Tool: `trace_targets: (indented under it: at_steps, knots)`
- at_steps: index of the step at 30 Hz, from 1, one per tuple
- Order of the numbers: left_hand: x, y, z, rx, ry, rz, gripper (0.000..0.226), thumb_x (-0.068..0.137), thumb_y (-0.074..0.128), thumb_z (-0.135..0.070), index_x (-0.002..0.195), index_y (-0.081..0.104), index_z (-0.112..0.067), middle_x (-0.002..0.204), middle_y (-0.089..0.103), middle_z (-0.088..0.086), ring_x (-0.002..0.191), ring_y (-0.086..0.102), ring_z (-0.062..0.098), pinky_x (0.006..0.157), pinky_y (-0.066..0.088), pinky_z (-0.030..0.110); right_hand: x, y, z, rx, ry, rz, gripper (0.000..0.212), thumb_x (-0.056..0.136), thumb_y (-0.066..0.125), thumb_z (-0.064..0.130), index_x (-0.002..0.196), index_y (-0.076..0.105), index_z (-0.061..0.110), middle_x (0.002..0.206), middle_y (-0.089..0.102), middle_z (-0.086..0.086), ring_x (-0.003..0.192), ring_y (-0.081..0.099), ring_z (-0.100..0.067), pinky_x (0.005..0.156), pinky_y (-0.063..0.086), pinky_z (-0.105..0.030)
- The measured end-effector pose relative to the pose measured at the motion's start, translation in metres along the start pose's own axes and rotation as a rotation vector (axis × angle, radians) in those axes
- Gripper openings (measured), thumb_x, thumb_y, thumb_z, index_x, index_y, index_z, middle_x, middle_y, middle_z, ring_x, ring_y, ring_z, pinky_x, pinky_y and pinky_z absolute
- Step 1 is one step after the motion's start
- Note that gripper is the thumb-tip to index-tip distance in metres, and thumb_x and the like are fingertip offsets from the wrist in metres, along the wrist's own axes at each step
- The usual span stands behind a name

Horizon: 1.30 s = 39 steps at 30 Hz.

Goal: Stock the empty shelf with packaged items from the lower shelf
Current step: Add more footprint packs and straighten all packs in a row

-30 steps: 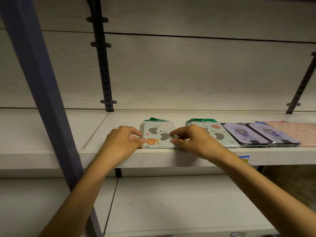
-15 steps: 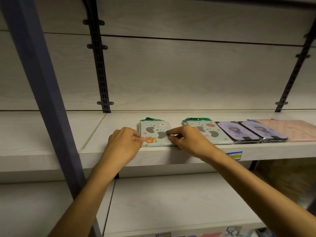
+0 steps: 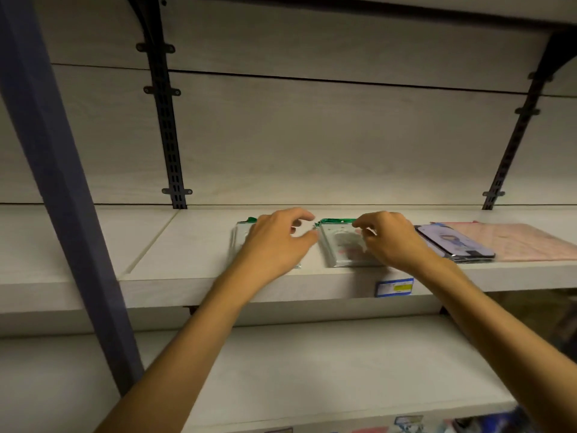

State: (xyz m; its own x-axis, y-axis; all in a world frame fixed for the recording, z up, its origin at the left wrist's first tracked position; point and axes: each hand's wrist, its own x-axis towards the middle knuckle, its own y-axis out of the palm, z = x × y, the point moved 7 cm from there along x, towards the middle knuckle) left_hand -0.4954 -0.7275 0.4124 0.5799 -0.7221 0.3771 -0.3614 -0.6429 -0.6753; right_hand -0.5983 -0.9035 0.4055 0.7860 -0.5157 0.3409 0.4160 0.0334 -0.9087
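On the pale upper shelf [image 3: 193, 245] lie two clear packages with green tops. My left hand [image 3: 274, 245] rests over the left package [image 3: 239, 237], fingers spread and relaxed, hiding most of it. Over the right side of the second package [image 3: 340, 248] is my right hand [image 3: 390, 242], with loosely curled fingers and nothing pinched that I can see. Both packages are blurred. Further right lie purple phone-case packages [image 3: 456, 243] and a flat pink package [image 3: 518, 242].
A blue-grey post [image 3: 59, 198] slants down the left foreground. Black slotted uprights [image 3: 170, 135] stand on the back panel. A blue and yellow price label [image 3: 395, 287] sits on the shelf's front edge. The lower shelf [image 3: 312, 370] shows coloured items [image 3: 409, 423] at its front edge.
Both hands have let go of the left package they were pinching. My left hand now lies over it, and my right hand has shifted right onto the second package. The view tilted up.
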Motion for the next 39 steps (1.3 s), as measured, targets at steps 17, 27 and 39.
trace_targets:
  at_steps: [17, 27, 39]
  knots:
    - [0.041, 0.083, -0.028, 0.418, 0.006, 0.319, 0.064, 0.068, 0.066, -0.073, 0.125, 0.063, -0.045, 0.137, 0.059, -0.007, 0.121, 0.055, 0.019, 0.1, 0.048, 0.042, 0.076, 0.03, -0.063, 0.115, -0.014, 0.469, 0.047, 0.094, 0.061, 0.042, 0.133, 0.059, 0.017, 0.136, 0.058, -0.008, 0.119, 0.055, -0.027, 0.102, 0.047, -0.041]
    - [0.043, 0.069, -0.024, 0.537, 0.075, 0.334, 0.056, 0.076, 0.067, -0.064, 0.128, 0.062, -0.041, 0.132, 0.062, -0.011, 0.113, 0.056, 0.015, 0.087, 0.048, 0.035, 0.08, 0.035, -0.048, 0.152, -0.099, 0.373, 0.041, 0.091, 0.064, 0.044, 0.12, 0.069, 0.016, 0.124, 0.066, -0.006, 0.109, 0.059, -0.024, 0.099, 0.05, -0.041]
    - [0.034, 0.042, -0.001, 0.543, 0.071, 0.35, 0.056, 0.079, 0.06, -0.07, 0.127, 0.062, -0.042, 0.131, 0.059, -0.013, 0.114, 0.053, 0.012, 0.094, 0.048, 0.035, 0.084, 0.055, -0.013, 0.078, -0.107, 0.353, 0.047, 0.093, 0.059, 0.049, 0.126, 0.063, 0.016, 0.13, 0.063, -0.008, 0.115, 0.058, -0.026, 0.099, 0.048, -0.039]
